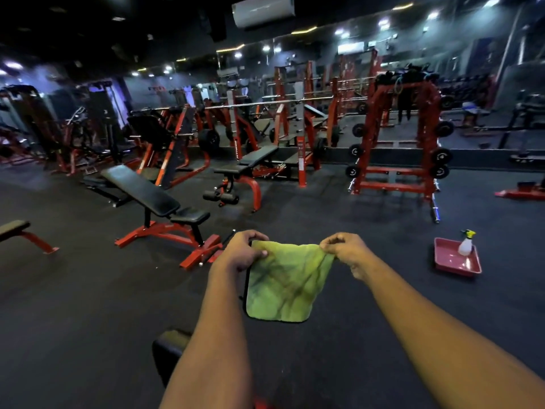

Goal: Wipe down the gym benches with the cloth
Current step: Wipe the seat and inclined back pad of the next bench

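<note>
A black padded adjustable bench on a red steel frame [153, 199] is standing ahead to the left on the dark rubber floor [88, 305], with a second black-and-red bench [250, 163] sitting farther back and nothing lying between. Over to the right, a white spray bottle with a yellow trigger [466, 243] is standing in a shallow red plastic tray [455, 262]. The left hand [243, 252] and right hand [345, 249] are each pinching a top corner of the soft, creased yellow-green microfibre cloth [283, 284], which is hanging spread between them.
</note>
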Motion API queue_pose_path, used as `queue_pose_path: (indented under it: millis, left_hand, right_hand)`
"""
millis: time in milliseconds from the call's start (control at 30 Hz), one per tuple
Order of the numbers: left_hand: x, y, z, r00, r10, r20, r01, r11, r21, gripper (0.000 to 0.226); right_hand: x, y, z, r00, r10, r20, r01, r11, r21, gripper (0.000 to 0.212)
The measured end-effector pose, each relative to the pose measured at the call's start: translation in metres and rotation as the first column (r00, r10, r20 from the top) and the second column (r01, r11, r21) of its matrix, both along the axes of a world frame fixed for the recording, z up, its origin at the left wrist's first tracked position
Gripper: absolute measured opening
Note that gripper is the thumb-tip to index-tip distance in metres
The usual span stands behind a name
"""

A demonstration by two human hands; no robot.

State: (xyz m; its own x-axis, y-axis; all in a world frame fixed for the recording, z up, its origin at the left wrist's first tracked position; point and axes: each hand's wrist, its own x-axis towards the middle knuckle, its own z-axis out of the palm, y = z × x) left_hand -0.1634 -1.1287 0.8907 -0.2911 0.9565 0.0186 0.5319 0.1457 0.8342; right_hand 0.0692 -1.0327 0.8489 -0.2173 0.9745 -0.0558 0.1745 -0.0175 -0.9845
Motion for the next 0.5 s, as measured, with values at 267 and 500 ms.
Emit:
queue_pose_path:
  millis: [267, 500]
  left_hand:
    - [-0.047, 0.106, -0.018, 0.999, 0.034, -0.016, -0.033, 0.997, 0.068, 0.019]
    - [-0.046, 0.237, -0.031, 0.999, 0.023, 0.026, -0.024, 0.998, 0.055, 0.019]
  right_hand:
    - [-0.029, 0.107, -0.02, 0.996, -0.07, 0.047, 0.068, 0.996, 0.05, 0.03]
    - [-0.034, 0.241, -0.023, 0.983, 0.125, 0.135, -0.118, 0.991, -0.054, 0.015]
